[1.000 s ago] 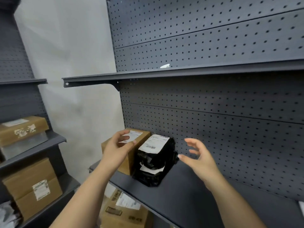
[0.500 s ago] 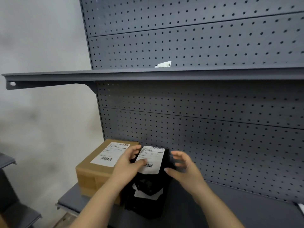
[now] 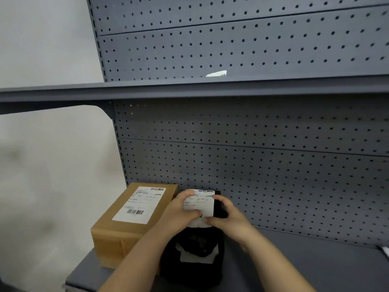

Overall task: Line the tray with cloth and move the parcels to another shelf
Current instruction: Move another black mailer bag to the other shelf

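The black parcel [image 3: 195, 260] stands on the lower shelf [image 3: 294, 260], just beside a brown cardboard parcel [image 3: 126, 224] on its left. Both hands clasp its top. The left hand [image 3: 181, 213] curls round the left edge, the right hand [image 3: 229, 220] round the right, and both thumbs press on its white label [image 3: 200, 202]. A white slip [image 3: 216, 73] lies on the upper shelf [image 3: 189, 89].

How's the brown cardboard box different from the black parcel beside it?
The brown cardboard box is a stiff carton; the black parcel is wrapped in dark plastic. The box looks bigger than the black parcel. No hand holds the box, while the left hand and right hand clasp the black parcel's top. Both sit on one shelf and carry white barcode labels.
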Motion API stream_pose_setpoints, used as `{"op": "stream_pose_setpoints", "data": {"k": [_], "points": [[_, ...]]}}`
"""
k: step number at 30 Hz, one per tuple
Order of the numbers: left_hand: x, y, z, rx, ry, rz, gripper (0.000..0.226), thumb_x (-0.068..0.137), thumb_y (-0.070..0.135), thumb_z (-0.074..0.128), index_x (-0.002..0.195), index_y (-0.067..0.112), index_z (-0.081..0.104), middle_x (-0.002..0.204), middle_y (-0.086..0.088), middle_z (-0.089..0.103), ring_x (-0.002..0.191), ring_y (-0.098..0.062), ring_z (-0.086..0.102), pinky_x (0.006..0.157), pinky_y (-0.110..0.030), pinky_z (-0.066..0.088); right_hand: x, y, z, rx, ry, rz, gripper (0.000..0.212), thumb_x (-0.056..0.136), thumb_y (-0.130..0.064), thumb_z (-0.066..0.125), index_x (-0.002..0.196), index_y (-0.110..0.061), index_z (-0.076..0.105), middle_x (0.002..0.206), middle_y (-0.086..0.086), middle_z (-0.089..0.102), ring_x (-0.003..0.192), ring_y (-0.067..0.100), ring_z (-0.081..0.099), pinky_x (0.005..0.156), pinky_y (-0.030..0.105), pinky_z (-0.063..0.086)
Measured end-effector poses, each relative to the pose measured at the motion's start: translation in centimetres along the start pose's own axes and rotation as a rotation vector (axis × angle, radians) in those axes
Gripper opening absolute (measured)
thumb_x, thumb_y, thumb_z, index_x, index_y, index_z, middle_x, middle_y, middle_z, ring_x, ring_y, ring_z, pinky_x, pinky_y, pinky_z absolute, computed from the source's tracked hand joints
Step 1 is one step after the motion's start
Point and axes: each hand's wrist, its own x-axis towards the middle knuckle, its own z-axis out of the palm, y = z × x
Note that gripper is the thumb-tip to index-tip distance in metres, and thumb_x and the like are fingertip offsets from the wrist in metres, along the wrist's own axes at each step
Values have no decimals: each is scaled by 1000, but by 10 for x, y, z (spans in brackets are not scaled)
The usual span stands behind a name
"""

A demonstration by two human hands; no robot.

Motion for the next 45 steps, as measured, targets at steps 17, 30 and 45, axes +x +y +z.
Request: {"op": "stream_pose_setpoints", "data": {"k": [17,30,45], "points": [[5,-11,-1,-4,-218,-66,60,88,32,57,144,38,34,144,6,39,111,-10,45,80,-23,35,-20,-3,35,39,110,97,71,86,-23,68,144,-41,31,100,-31,44,88,-12,48,67,8,39],[-2,8,-4,-119,-205,43,60,87,25,62,142,34,39,134,9,48,103,-6,49,65,-9,34,-31,-21,29,20,222,54,65,84,-21,70,134,-44,35,106,-28,50,88,-11,51,68,6,40],[-29,103,82,-243,-429,234,48,84,21,67,129,35,54,122,8,59,106,-5,56,76,-13,41,-130,-34,-75,5,564,14,71,81,-28,74,140,-43,39,121,-21,55,110,1,55,91,19,43]]}}
